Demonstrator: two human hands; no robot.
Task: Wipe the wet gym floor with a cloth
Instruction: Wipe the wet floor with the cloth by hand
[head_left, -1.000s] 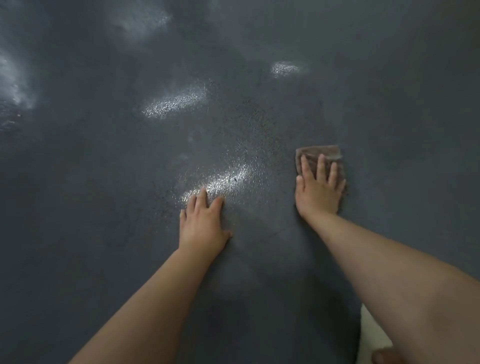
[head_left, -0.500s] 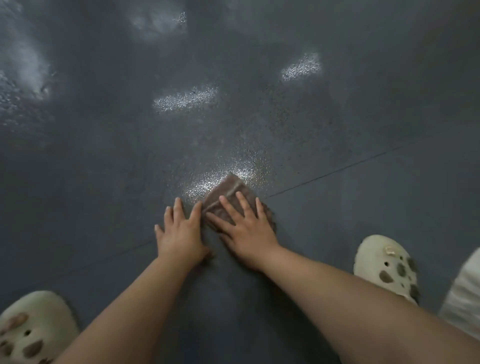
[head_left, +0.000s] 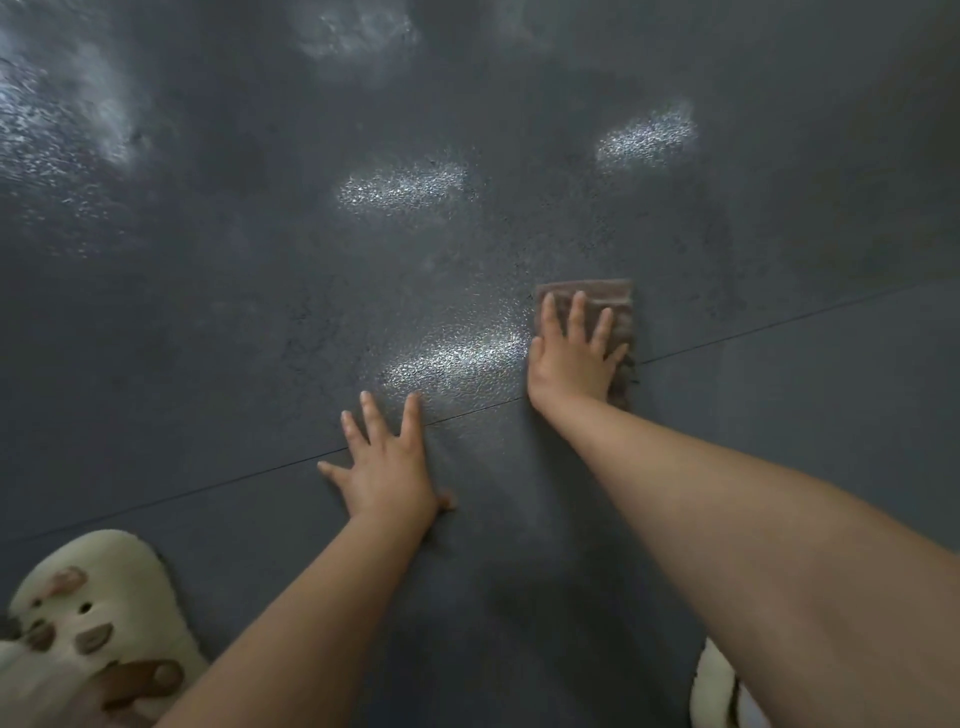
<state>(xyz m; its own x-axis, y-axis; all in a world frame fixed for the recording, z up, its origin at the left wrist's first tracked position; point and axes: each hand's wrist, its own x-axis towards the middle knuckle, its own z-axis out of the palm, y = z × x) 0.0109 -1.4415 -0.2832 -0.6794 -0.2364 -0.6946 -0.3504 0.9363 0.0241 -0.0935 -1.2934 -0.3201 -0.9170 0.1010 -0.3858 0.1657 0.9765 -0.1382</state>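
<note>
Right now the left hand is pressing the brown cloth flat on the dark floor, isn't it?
Not quite: it is the right hand that presses the brown cloth flat on the dark floor. The left hand lies bare on the floor, as the head view shows.

cloth (head_left: 621, 306): mostly under right hand (head_left: 571, 358) | clog (head_left: 714, 691): cut by bottom edge

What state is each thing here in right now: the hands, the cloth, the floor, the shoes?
Left hand: flat on floor, fingers spread.
Right hand: presses cloth, fingers straight.
Cloth: folded, flat under right hand.
Floor: glistening patches.
Left shoe: worn.
Right shoe: mostly hidden.
</note>
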